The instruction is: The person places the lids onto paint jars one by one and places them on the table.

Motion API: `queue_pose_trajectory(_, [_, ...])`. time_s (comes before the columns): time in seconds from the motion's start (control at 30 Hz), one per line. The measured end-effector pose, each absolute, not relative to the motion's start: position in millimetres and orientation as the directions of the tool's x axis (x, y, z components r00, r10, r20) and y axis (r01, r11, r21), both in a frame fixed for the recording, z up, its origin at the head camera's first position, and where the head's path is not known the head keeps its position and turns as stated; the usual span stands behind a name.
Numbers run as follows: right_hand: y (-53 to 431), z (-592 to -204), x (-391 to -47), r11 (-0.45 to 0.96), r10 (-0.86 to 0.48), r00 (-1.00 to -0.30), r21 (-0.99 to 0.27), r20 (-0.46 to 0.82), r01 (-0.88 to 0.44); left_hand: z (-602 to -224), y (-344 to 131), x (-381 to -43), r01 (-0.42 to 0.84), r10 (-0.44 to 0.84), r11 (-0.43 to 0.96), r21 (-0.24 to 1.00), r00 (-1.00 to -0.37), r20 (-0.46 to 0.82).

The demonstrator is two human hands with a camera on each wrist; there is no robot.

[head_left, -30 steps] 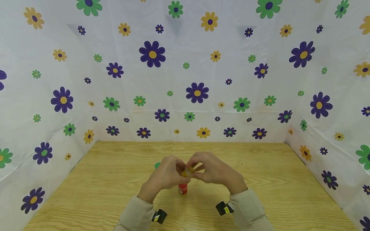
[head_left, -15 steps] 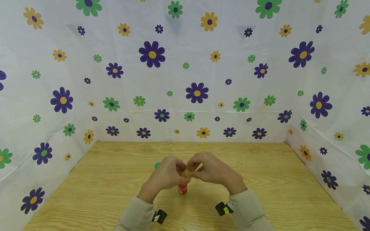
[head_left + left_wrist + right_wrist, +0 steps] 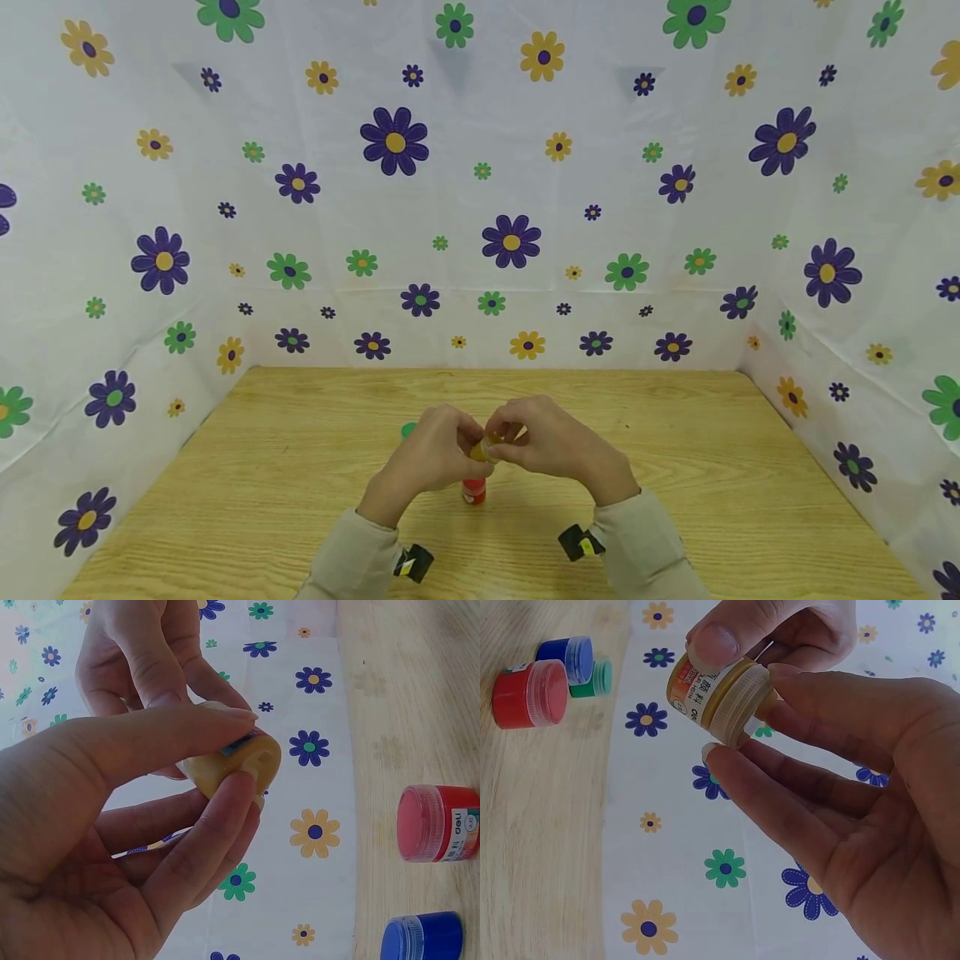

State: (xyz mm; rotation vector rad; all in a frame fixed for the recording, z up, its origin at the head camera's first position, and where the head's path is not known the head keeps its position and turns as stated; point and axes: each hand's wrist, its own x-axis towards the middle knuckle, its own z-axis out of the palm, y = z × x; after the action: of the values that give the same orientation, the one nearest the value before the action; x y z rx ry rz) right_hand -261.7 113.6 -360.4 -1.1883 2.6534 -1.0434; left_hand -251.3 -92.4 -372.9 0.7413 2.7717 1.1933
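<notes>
A small yellow paint jar (image 3: pixel 699 688) with a clear lid (image 3: pixel 739 706) is held tilted above the table between both hands. My left hand (image 3: pixel 429 452) grips the jar's body, thumb on the label side and fingers underneath, as the left wrist view shows. On the lid's rim are the thumb and fingertips of my right hand (image 3: pixel 551 440), pinching it from opposite sides. The lid sits on the jar. Just below the hands, a red paint jar (image 3: pixel 474 493) stands on the table, partly covered by the left hand in the head view.
Beside the red jar stand a blue paint jar (image 3: pixel 561 660) and a green paint jar (image 3: pixel 594 679), both with lids. In the head view the left hand hides the blue one. The wooden table (image 3: pixel 697 467) ends at a white flowered cloth (image 3: pixel 480 208) at the back and sides.
The fingers of my right hand have turned slightly and drawn closer together around the lid. My left hand and the jar stay in place.
</notes>
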Motion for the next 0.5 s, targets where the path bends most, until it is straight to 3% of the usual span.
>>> queue_pose_trajectory(0.23, [115.7,-360.9,-261.0,0.468,-0.671,-0.703,-0.601,0.236,-0.648,-372.6,-92.3,-251.2,0.413,0.441,0.586,0.697,-0.884,0.153])
queue_pose_trajectory(0.5, [117.2,-361.3,-260.9,0.411,-0.706,-0.655,-0.597,0.269,-0.688,-373.8,-93.0,-251.9,0.421,0.455,0.566,0.709,-0.877,0.157])
